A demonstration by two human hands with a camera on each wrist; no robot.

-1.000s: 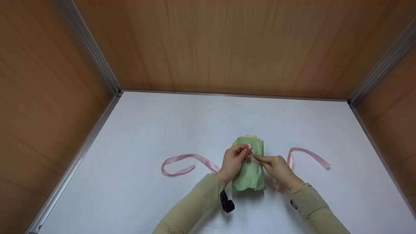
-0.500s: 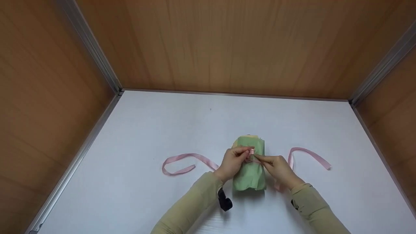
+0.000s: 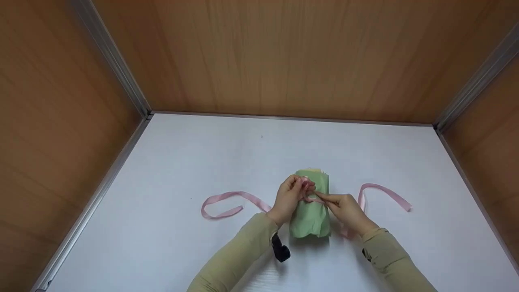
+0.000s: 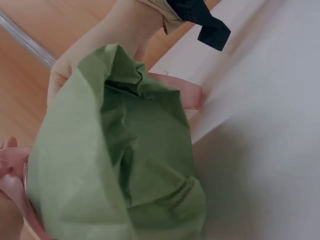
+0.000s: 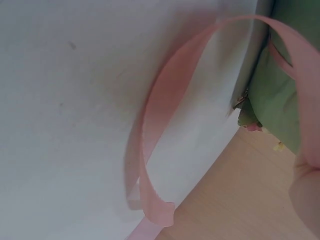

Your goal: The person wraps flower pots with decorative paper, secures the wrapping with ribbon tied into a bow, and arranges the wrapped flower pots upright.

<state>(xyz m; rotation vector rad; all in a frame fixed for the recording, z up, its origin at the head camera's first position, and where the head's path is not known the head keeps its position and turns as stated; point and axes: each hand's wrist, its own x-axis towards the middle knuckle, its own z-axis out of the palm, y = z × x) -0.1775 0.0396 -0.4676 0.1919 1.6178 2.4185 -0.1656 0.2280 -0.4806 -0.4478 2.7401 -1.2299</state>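
Note:
A bundle in green paper (image 3: pixel 310 223) lies on the white table, with a pink ribbon (image 3: pixel 231 195) passing round its middle. My left hand (image 3: pixel 285 200) pinches a gathered loop of the ribbon over the bundle's top. From the other side, my right hand (image 3: pixel 349 209) pinches the ribbon at the crossing, thumb and forefinger together. The knot area is partly hidden by fingers. In the left wrist view, the bundle's crumpled paper end (image 4: pixel 80 165) covers much of the hands. The right wrist view shows a ribbon tail (image 5: pixel 167 95) curving from the bundle.
The ribbon's left tail curls on the table (image 3: pixel 194 154); its right tail (image 3: pixel 389 192) arcs beyond my right hand. Wood-grain panels (image 3: pixel 259 56) with metal edging close in the back and both sides. A black device (image 3: pixel 280 249) hangs at my left wrist.
My left hand shifts the pinched ribbon up and to the left, and its fingers draw in more tightly. The right hand and the bundle stay nearly in place.

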